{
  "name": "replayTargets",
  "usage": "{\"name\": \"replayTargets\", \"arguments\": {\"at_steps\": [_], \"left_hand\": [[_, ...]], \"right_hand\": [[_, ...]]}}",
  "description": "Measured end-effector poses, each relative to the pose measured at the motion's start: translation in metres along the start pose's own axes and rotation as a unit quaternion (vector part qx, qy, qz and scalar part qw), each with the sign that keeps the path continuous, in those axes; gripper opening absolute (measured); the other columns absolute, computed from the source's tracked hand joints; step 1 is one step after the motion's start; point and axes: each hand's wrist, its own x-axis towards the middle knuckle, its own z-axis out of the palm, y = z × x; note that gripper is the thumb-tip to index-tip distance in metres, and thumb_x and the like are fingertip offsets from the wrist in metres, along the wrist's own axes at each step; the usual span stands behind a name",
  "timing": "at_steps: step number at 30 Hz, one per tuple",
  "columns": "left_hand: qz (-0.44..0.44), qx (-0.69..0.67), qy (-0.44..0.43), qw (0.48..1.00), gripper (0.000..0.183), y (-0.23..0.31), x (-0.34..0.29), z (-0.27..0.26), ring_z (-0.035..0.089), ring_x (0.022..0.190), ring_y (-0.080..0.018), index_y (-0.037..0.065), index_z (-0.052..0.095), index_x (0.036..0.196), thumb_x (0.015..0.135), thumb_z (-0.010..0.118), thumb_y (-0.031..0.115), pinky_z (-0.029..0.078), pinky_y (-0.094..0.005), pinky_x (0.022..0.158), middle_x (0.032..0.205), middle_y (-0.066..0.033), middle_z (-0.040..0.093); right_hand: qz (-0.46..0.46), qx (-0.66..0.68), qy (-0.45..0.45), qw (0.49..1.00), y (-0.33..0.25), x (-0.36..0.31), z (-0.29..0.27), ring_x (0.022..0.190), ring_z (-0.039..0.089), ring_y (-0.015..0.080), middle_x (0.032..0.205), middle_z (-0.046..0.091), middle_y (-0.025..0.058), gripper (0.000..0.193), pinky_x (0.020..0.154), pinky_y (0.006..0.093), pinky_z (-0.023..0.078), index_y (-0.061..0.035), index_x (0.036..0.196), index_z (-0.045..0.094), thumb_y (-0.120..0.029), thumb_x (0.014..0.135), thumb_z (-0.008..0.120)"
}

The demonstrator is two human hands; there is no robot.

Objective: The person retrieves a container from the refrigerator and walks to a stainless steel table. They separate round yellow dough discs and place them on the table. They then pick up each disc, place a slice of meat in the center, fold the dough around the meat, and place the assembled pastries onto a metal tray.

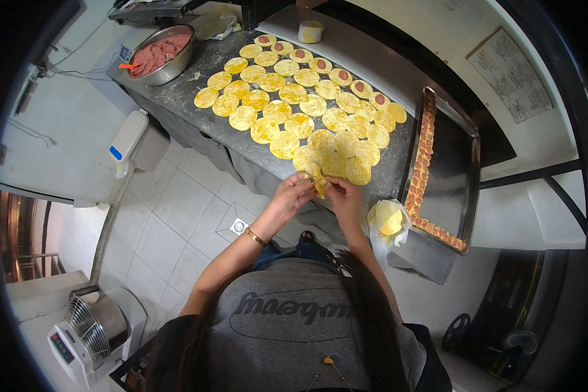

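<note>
Several rows of round yellow dough wrappers (291, 93) lie on a floured dark tabletop. Those in the farthest row carry small lumps of pink filling (321, 64). At the table's near edge, my left hand (292, 195) and my right hand (344, 195) meet with fingers pinched on a yellow dough wrapper (315, 181) held between them. It looks bunched or folded; whether filling is inside I cannot tell. Just right of my right hand, an opened plastic bag (380, 228) holds more yellow wrappers.
A metal bowl (174, 70) of ground meat with an orange-handled utensil (129, 66) stands at the far left. On the right, a dark metal tray (475, 163) has small filled dough pieces (421, 163) along two sides. A bin (137, 140) stands below left, a mixer (95, 330) lower left.
</note>
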Motion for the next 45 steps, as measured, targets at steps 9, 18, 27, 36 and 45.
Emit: {"name": "replayTargets", "arguments": {"at_steps": [9,18,27,36,45], "left_hand": [[0.055,-0.088,0.036,0.994,0.012,0.031,-0.006,-0.03,0.064,0.089,-0.0154,0.008,0.056,0.1,0.088,0.057,0.005,0.055,-0.0303,0.08,0.099,-0.0056,0.064],[0.068,-0.096,0.051,0.992,0.012,0.035,-0.011,-0.057,0.064,0.088,-0.0145,0.008,0.056,0.101,0.089,0.056,0.007,0.055,-0.0293,0.08,0.098,-0.0041,0.064],[0.039,-0.093,0.012,0.995,0.015,0.021,-0.01,-0.04,0.063,0.095,-0.0162,0.004,0.053,0.106,0.091,0.053,0.008,0.054,-0.0302,0.083,0.104,-0.0067,0.062],[0.013,-0.069,0.004,0.998,0.014,0.016,-0.009,-0.032,0.064,0.09,-0.015,0.005,0.053,0.105,0.091,0.054,0.008,0.055,-0.0288,0.082,0.1,-0.0064,0.063],[-0.025,0.047,-0.028,0.998,0.013,-0.01,0.001,-0.005,0.062,0.082,-0.0096,0.006,0.056,0.103,0.09,0.055,0.008,0.055,-0.0266,0.077,0.095,-0.0021,0.063]], "right_hand": [[0.215,0.31,0.113,0.919,0.035,0.011,-0.032,0.078,0.062,0.0143,0.09,0.064,0.0069,0.019,0.069,0.0291,0.052,-0.0002,0.102,0.059,-0.006,0.084,0.06],[-0.075,-0.397,0.07,0.912,0.068,-0.023,-0.031,0.084,0.059,0.0317,0.098,0.056,0.0149,0.027,0.071,0.0383,0.049,-0.0016,0.099,0.061,-0.005,0.073,0.064],[-0.029,-0.354,0.008,0.935,0.077,-0.015,-0.007,0.085,0.058,0.0357,0.097,0.057,0.0175,0.019,0.074,0.0423,0.048,0.0002,0.091,0.063,-0.003,0.073,0.061],[-0.048,-0.318,0.033,0.946,0.075,-0.012,-0.006,0.074,0.06,0.027,0.088,0.06,0.0143,0.016,0.067,0.0345,0.049,0.0016,0.09,0.064,0.0,0.074,0.062],[0.048,0.106,-0.001,0.993,0.015,-0.018,-0.002,0.08,0.061,0.0113,0.094,0.065,0.0069,0.023,0.07,0.0258,0.051,0.0023,0.101,0.061,-0.001,0.079,0.064]]}}
